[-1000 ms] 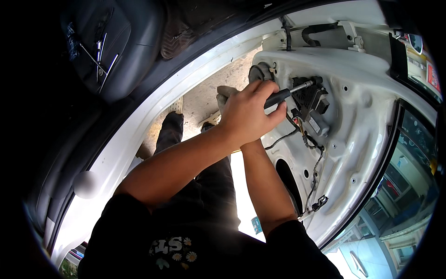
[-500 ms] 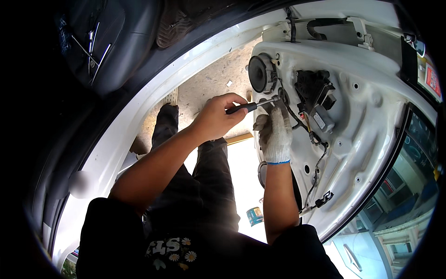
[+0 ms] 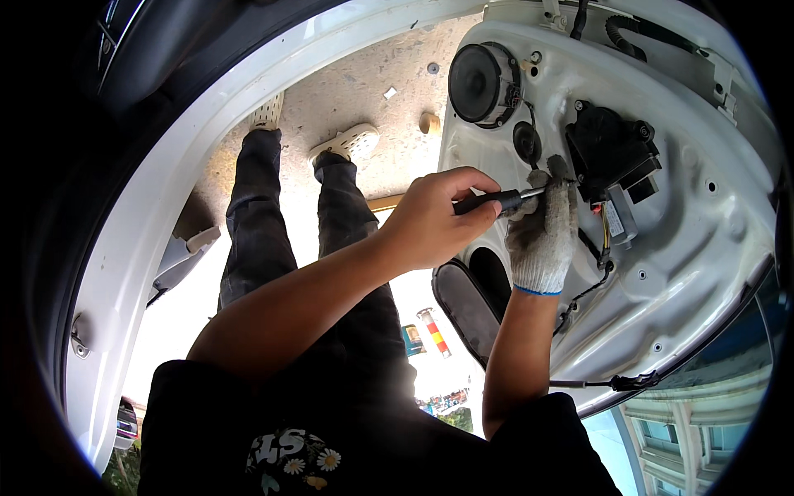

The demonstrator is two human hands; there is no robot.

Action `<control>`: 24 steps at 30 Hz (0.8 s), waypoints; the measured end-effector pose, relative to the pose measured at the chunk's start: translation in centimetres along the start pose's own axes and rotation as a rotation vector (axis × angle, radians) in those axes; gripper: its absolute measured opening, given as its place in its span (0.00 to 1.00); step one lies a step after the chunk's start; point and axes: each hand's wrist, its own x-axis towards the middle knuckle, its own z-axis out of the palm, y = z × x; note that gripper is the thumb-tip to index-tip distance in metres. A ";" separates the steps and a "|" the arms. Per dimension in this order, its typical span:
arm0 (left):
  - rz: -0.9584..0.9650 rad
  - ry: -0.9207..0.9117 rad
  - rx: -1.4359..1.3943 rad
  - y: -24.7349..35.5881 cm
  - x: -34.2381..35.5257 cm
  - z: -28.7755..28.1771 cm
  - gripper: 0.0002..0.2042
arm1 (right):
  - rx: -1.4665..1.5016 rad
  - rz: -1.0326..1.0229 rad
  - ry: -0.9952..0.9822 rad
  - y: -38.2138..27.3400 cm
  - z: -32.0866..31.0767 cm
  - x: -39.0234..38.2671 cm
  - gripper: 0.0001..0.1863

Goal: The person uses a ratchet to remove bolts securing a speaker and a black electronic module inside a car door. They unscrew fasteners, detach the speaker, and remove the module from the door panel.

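My bare left hand (image 3: 434, 217) is closed round the black handle of a screwdriver (image 3: 488, 202), whose metal shaft points right. At the shaft's tip is my right hand (image 3: 542, 236), in a whitish knitted glove with dirty fingertips. Its fingers are curled at the tip; what they pinch there is hidden. Both hands are in front of a bare white car door (image 3: 695, 248). Just beyond the gloved fingers is a black oval grommet (image 3: 526, 142), with a round black speaker (image 3: 475, 83) farther off. To the right sits a black motor unit (image 3: 608, 140) with a wiring harness (image 3: 589, 287).
A white door sill (image 3: 112, 306) curves along the left. My feet, in pale clogs (image 3: 351, 142), stand on the concrete floor (image 3: 331, 91) near a tan roll (image 3: 429, 123). A dark oval panel (image 3: 467, 307) lies beside my right forearm. A cable (image 3: 583, 383) crosses the door's near edge.
The view has shifted, showing more floor and both clogs. Against the door, both hands have come nearer, from beside the grommet to below it. The screwdriver's tip now meets the gloved fingers.
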 end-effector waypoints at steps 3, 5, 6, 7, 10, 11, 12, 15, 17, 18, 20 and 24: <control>0.059 -0.006 -0.016 -0.2 0.6 0.2 0.11 | -0.030 -0.024 -0.059 -0.1 -0.2 0.4 0.18; 0.017 -0.008 -0.017 -0.2 0.7 0.1 0.11 | -0.042 -0.016 -0.023 -0.2 -0.7 0.8 0.18; -0.004 -0.010 -0.017 -0.2 0.7 0.1 0.11 | -0.062 -0.015 -0.027 -0.3 -0.7 0.8 0.18; -0.023 0.001 -0.038 0.0 0.7 0.2 0.10 | -0.077 -0.017 -0.031 -0.4 -0.5 0.8 0.18; -0.032 0.029 -0.072 0.1 0.8 0.5 0.10 | -0.074 -0.037 -0.077 -0.1 -1.1 1.1 0.18; -0.004 0.034 -0.064 -0.1 0.9 0.5 0.10 | -0.065 -0.046 -0.099 0.0 -1.3 1.2 0.18; 0.024 0.039 -0.057 -0.3 1.1 0.4 0.10 | -0.046 -0.040 -0.092 0.0 -1.3 1.3 0.18; 0.059 0.043 -0.014 -0.5 1.2 0.4 0.10 | 0.010 -0.027 -0.090 0.0 -1.6 1.3 0.18; 0.055 0.037 0.107 0.8 0.8 0.7 0.10 | 0.050 -0.018 -0.097 0.0 -1.9 1.4 0.18; 0.054 0.033 0.167 1.4 0.7 0.8 0.11 | 0.050 -0.019 -0.088 -0.1 -1.7 1.3 0.18; 0.396 0.171 0.599 1.4 0.4 1.0 0.11 | 0.048 -0.030 -0.087 0.0 -1.0 0.7 0.18; 0.827 0.304 1.081 1.8 1.3 0.4 0.12 | 0.108 0.049 -0.076 0.6 -0.7 0.5 0.20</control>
